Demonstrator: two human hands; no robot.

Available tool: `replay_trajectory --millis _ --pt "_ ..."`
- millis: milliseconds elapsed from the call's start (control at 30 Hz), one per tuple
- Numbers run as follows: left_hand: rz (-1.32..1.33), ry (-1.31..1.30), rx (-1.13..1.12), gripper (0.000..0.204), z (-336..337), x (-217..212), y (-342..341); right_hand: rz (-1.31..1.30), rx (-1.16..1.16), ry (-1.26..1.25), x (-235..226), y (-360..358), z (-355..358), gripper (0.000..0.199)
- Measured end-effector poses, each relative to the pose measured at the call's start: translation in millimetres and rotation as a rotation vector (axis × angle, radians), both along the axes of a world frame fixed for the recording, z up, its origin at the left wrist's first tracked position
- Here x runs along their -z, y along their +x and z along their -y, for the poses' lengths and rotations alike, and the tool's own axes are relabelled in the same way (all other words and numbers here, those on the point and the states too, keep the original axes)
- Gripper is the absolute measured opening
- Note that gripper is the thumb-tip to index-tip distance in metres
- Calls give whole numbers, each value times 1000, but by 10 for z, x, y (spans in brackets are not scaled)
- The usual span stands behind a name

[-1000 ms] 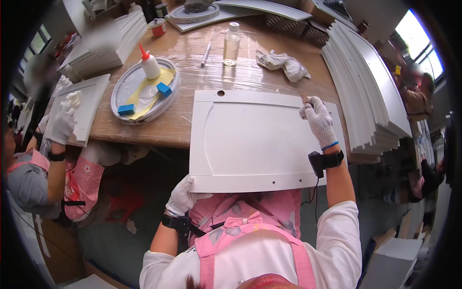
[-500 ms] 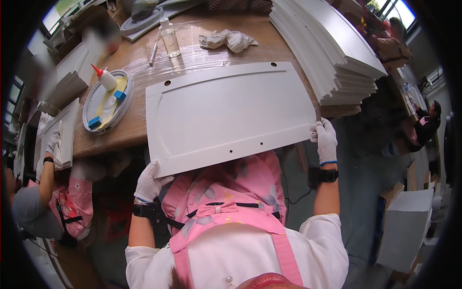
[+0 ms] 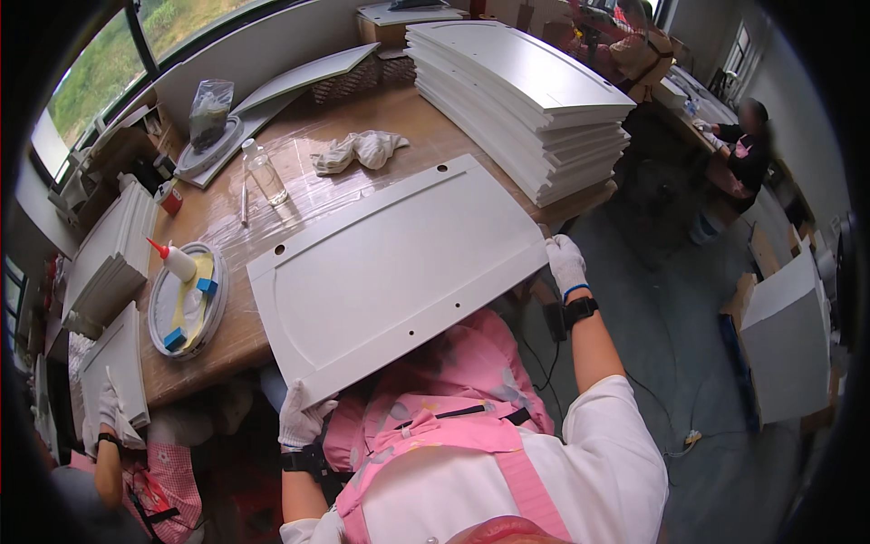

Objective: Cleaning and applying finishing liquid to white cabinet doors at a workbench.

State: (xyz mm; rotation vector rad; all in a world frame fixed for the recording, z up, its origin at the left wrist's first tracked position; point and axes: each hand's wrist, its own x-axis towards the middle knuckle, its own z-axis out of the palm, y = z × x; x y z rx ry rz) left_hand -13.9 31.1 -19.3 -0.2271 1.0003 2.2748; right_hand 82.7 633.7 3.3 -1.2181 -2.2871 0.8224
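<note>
A white cabinet door panel (image 3: 399,281), with a raised frame border, lies partly on the near edge of the table and reaches out over my lap. Two larger round holes show near its far edge and two small ones along its near edge. My left hand (image 3: 301,419), in a white knit glove, is closed on the near left corner, its thumb on top. My right hand (image 3: 566,263), gloved the same way, grips the right end near the near corner. The fingers under the panel are hidden on both sides.
A tall stack of white panels (image 3: 535,118) stands at the right of the film-covered table (image 3: 326,204). A clear bottle (image 3: 265,174), a pen (image 3: 244,201), a crumpled cloth (image 3: 361,151) and a lid (image 3: 188,308) with a red-tipped glue bottle (image 3: 174,260) lie beyond. A co-worker's gloved hand (image 3: 108,405) is at left.
My view has shifted, showing more of the window and far table. The panel now slants more, its right end farther away than its left. Both hands keep hold of it.
</note>
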Motion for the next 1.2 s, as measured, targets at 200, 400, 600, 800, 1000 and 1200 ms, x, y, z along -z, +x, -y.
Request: replay_trajectory --millis 200,400,600,800,1000,1200 --pt "-58 49 38 50 108 129 151 83 -15 111 -176 87 111 35" --pt "-34 89 72 61 178 32 452 150 -52 263 -610 -80 362 33" --pt "87 277 36 64 215 217 598 -121 -229 40 -766 -1089 689 30" --pt "174 113 -9 49 167 253 715 -6 -204 240 -466 -2060 373 30" --pt "239 -103 -81 53 96 241 758 59 -158 494 -298 -2411 103 26" --pt "58 -370 -64 63 153 303 760 226 -174 518 -280 -2552 145 33"
